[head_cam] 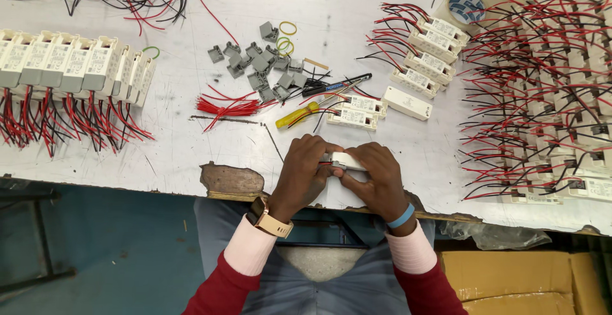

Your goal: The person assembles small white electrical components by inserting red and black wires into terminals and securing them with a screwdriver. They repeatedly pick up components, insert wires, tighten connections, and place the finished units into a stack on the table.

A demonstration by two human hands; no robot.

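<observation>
My left hand [303, 171] and my right hand [376, 178] meet at the table's front edge, both closed around one small white plastic box [347, 160] with red and black wires at its left end. A gold watch sits on my left wrist, a blue band on my right. Just beyond my hands lie two more white boxes [357, 112] with wires and a yellow-handled screwdriver [298, 115].
A row of wired white boxes [70, 66] stands at the left. Grey plastic clips [258, 66] and a bundle of red wires [223, 106] lie in the middle. Many wired boxes [548, 98] fill the right side. A tape roll [466, 6] sits far right. Cardboard box [523, 283] below.
</observation>
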